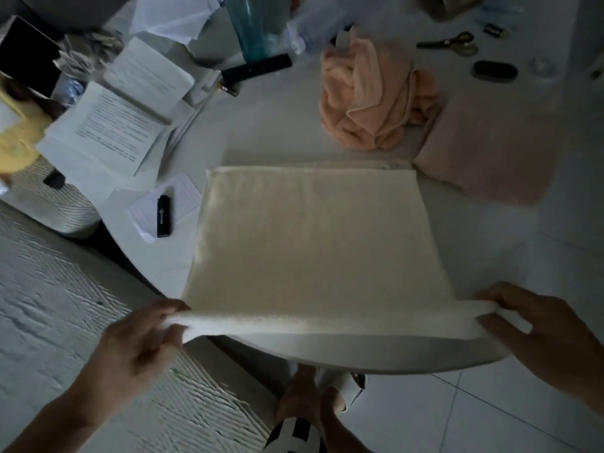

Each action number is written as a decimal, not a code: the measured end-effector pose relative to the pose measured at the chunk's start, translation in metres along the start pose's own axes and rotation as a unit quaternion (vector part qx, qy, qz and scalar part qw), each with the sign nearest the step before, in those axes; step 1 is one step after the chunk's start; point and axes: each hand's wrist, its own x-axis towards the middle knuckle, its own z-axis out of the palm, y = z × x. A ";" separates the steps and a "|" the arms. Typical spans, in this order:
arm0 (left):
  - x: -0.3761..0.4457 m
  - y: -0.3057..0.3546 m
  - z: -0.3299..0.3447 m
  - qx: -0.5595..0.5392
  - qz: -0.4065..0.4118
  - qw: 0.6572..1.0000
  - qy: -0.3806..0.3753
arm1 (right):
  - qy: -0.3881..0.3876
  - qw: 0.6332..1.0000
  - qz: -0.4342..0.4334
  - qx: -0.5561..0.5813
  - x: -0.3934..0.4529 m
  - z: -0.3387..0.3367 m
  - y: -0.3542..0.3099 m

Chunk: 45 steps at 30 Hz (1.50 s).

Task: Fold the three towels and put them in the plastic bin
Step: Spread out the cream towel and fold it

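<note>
A cream towel lies spread flat on the near part of a round white table, its near edge lifted just off the tabletop and hanging over the rim. The left hand pinches the near left corner between thumb and curled fingers; the right hand pinches the near right corner the same way, thumb on top of the cloth. Beyond the far right corner sits a folded pink towel, touching or almost touching the cream one (the dim light makes it hard to tell). A crumpled peach towel rests just behind and to the left of the pink one. To the left of the cream towel a black lighter lies on a small lined card, with printed papers piled farther back. A black remote, a teal bottle and scissors stand along the far side of the table.
</note>
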 end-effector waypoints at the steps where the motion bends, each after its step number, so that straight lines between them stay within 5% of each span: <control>1: 0.011 0.002 -0.006 -0.008 -0.036 0.999 0.017 | 0.027 0.999 0.007 0.027 0.009 -0.005 -0.007; 9: 0.195 -0.023 0.003 -0.139 -0.187 0.962 0.145 | 0.262 0.940 0.138 0.170 0.174 0.010 -0.047; 14: 0.264 -0.057 0.038 -0.113 -0.251 0.960 0.046 | 0.300 0.912 0.217 0.176 0.210 0.052 -0.055; 20: 0.261 -0.064 0.024 0.038 -0.118 0.989 -0.080 | 0.288 0.923 0.242 0.076 0.195 0.061 -0.042; 27: 0.268 -0.043 0.041 0.122 -0.053 0.991 0.017 | 0.355 0.902 0.235 0.066 0.199 0.067 -0.067; 29: 0.254 -0.024 0.063 0.144 0.028 0.989 0.018 | 0.383 0.914 0.131 -0.009 0.202 0.090 -0.100; 32: 0.234 -0.002 0.093 0.158 0.088 0.980 -0.078 | 0.202 0.974 -0.086 -0.059 0.218 0.141 -0.157; 35: 0.224 -0.004 0.105 0.225 0.079 0.959 -0.150 | 0.047 0.975 -0.156 -0.152 0.232 0.176 -0.172; 40: 0.218 -0.033 0.094 0.260 0.069 0.950 -0.159 | 0.048 0.957 -0.035 -0.285 0.230 0.137 -0.097; 45: 0.215 -0.051 0.078 0.242 0.037 0.958 -0.150 | 0.056 0.950 0.090 -0.295 0.195 0.089 -0.037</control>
